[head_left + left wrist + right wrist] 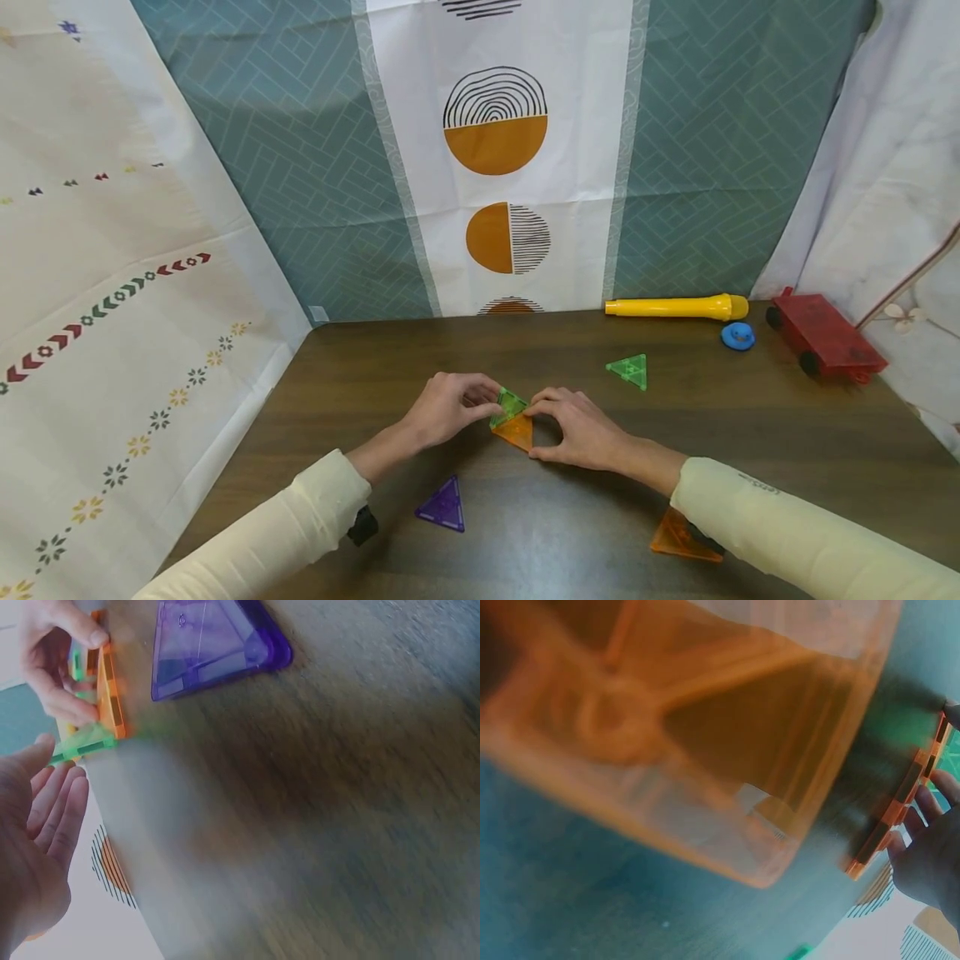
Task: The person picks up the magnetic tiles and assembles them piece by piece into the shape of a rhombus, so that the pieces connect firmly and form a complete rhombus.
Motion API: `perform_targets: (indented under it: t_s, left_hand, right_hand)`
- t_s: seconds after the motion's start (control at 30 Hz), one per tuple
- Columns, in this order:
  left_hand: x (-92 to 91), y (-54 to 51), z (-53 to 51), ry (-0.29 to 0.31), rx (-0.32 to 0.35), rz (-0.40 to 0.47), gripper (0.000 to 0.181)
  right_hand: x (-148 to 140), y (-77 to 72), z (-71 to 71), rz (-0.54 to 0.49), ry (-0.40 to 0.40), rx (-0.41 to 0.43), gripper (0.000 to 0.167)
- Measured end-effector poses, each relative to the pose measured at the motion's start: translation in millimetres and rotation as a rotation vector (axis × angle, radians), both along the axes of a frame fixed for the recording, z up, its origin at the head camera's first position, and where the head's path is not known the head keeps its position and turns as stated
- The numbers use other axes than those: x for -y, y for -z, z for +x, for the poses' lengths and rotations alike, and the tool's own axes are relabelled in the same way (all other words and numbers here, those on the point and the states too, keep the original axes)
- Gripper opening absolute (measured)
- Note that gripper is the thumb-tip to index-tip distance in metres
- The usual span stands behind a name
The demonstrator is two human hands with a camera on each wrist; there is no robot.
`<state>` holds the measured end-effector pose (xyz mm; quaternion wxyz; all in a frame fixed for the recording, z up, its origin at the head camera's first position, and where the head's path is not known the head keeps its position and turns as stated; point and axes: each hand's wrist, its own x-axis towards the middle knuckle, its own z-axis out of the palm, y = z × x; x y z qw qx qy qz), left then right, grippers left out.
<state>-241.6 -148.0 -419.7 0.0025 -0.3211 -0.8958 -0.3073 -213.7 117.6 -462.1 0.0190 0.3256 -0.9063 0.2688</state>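
Near the middle of the table, my left hand [450, 408] pinches a green triangular magnetic tile [508, 403] between thumb and fingers. Just below and touching it along an edge is an orange triangular magnetic tile [517, 431], pinched at its right side by my right hand [581, 432]. The left wrist view has the green tile [84, 742] meeting the lower end of the orange tile [110, 690] at an angle. Seen edge-on in the right wrist view, the orange tile [889, 817] lies along the right hand's fingertips [896, 844].
A purple triangular tile [444, 505] lies nearer, left of centre. Another orange tile [681, 537] is partly under the right sleeve. Toward the back lie a green triangle [630, 371], a yellow microphone-shaped toy [675, 307], a small blue toy [738, 336] and a red wheeled cart [828, 333].
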Motion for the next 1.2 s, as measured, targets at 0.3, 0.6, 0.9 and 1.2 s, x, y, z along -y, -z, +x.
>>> perform_targets:
  t_s: [0.3,0.6,0.9,1.2]
  left_hand:
    - [4.8,2.0,-0.2,-0.022,-0.004,-0.011,0.025]
    - [7.6,1.4,-0.8,-0.033,-0.022,-0.009,0.033]
    - [17.6,-5.8,-0.9,-0.037,-0.007,0.022,0.032]
    - [35.4,-10.6,9.3,0.032,0.045,0.016,0.040]
  right_hand:
    - [-0.2,-1.1,-0.1,0.012,0.000,0.005,0.052]
    - [0.7,-1.7,-0.5,0.014,0.007,0.019,0.053]
    - [0.3,-1.8,0.1,0.013,0.005,-0.003,0.053]
    - [0.9,-0.8,0.3,0.017,0.002,-0.010,0.053]
